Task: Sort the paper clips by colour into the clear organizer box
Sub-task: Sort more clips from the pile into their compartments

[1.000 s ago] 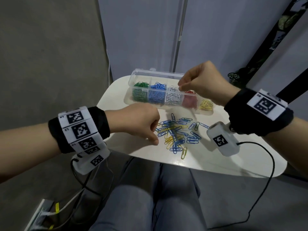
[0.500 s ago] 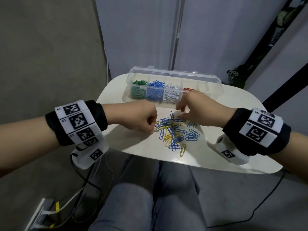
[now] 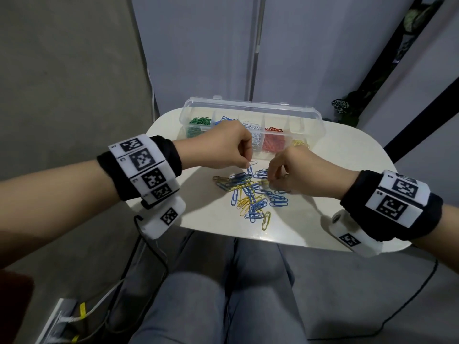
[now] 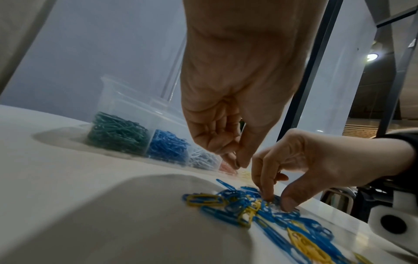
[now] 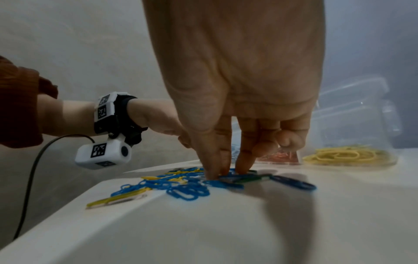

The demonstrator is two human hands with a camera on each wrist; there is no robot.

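Observation:
A clear organizer box (image 3: pixel 319 125) stands open at the table's far side, holding green, blue, white, red and yellow clips from left to right. Loose blue and yellow paper clips (image 3: pixel 250 194) lie in a pile in front of it. My left hand (image 3: pixel 248 165) hovers between pile and box, pinching a pale clip (image 3: pixel 252 164) that hangs from its fingertips. My right hand (image 3: pixel 270 182) has thumb and forefinger down in the pile's right side, pinching at a clip there. The right wrist view shows those fingertips (image 5: pixel 213 176) on blue clips (image 5: pixel 181 185).
The small white table (image 3: pixel 335 157) has bare room to the right of the pile and a near edge just below it. My grey-trousered legs (image 3: pixel 223 294) are under the table. Cables (image 3: pixel 149 249) hang from the wrist cameras. A dark frame (image 3: pixel 397 83) leans at the back right.
My right hand came down from over the red compartment into the pile. My left hand rose from the pile's left edge toward the box with a clip.

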